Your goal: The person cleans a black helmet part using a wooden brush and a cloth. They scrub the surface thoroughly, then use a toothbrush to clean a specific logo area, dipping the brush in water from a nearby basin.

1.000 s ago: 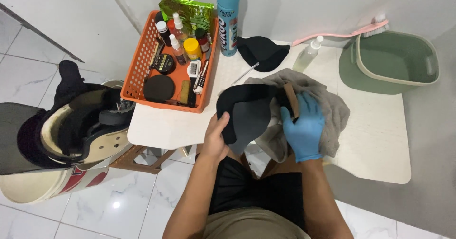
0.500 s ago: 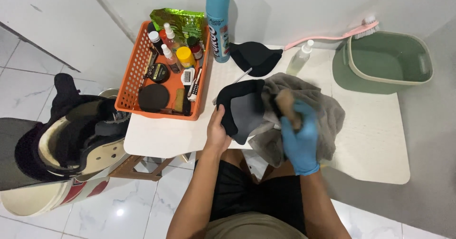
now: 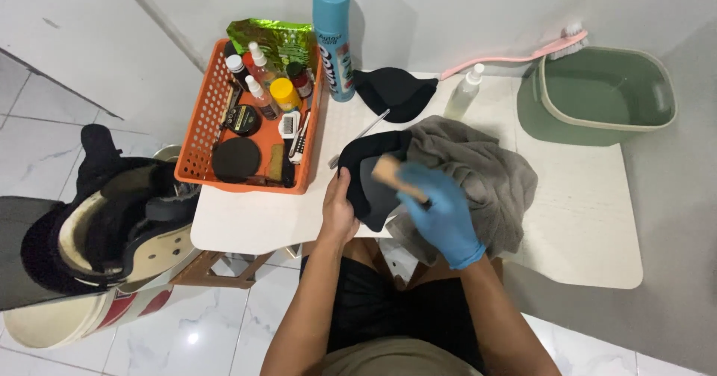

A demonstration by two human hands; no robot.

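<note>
My left hand (image 3: 340, 212), bare, grips the near edge of a black helmet pad (image 3: 367, 168) that lies on a grey towel (image 3: 478, 174) on the white table (image 3: 575, 219). My right hand (image 3: 442, 213), in a blue glove, is closed around a small wooden-backed brush (image 3: 396, 178) pressed onto the pad's surface. A second black pad (image 3: 392, 92) lies farther back on the table, apart from both hands.
An orange basket (image 3: 202, 133) of small bottles, tins and brushes stands at the left, a tall blue spray can (image 3: 334, 36) beside it. A green basin (image 3: 605, 96), a pink long-handled brush (image 3: 515, 55) and a clear spray bottle (image 3: 463, 92) sit at the right. A helmet (image 3: 104, 227) rests at the left.
My gloved right hand has moved the brush down and left across the black pad. The left hand keeps its hold on the pad's edge.
</note>
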